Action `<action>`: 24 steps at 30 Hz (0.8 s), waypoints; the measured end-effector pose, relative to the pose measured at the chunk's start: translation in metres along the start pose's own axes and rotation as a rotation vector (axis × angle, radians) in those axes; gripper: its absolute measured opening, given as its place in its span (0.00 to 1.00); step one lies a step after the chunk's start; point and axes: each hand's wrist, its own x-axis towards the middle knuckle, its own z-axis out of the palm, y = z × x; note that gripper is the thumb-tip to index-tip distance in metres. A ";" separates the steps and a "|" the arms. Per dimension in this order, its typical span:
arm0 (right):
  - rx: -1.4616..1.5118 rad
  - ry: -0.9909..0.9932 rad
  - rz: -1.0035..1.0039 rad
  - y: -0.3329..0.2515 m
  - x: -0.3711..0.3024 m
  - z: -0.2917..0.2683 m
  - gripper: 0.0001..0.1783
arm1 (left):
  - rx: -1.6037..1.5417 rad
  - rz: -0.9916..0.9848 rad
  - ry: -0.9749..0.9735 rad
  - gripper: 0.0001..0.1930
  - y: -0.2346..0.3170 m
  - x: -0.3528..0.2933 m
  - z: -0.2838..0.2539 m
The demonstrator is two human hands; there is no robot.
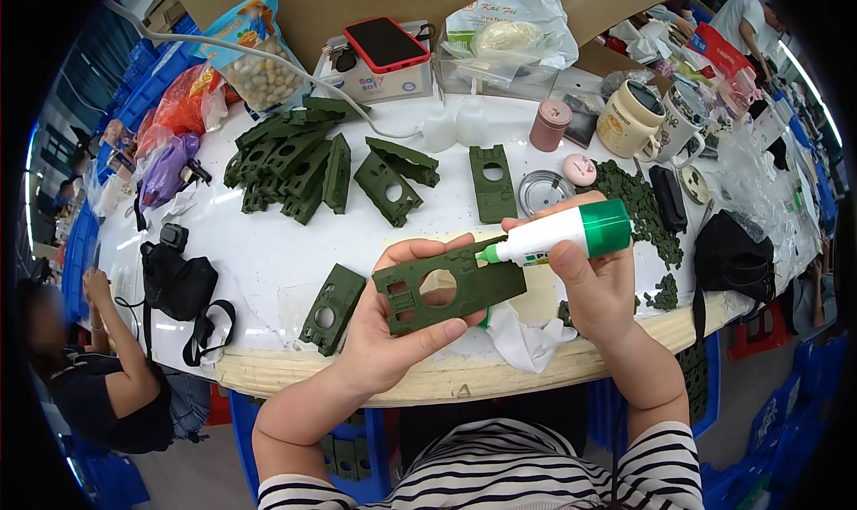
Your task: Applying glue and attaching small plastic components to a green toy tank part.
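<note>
My left hand point(382, 342) is closed round a dark green plastic tank hull part point(486, 288), which has a large round hole and smaller square openings. In my right hand point(600, 297) lies a white glue bottle point(555, 231) with a green base, tipped on its side. Its green nozzle points left and meets the hull's upper edge; whether glue is coming out is too small to tell. Another hull part point(332, 310) rests on the table left of my left hand. Beyond my hands lies one more hull part point(491, 184).
A heap of hull parts point(290, 162) is at the back left. Small green pieces point(629, 206) are piled on the right, near mugs point(630, 117) and a black pouch point(668, 197). White cloth point(528, 338) lies by the wooden edge point(375, 380). Another person point(107, 385) sits at left.
</note>
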 end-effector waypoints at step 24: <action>-0.025 -0.016 -0.044 0.002 0.000 -0.001 0.15 | 0.007 0.012 -0.009 0.33 -0.001 0.000 0.000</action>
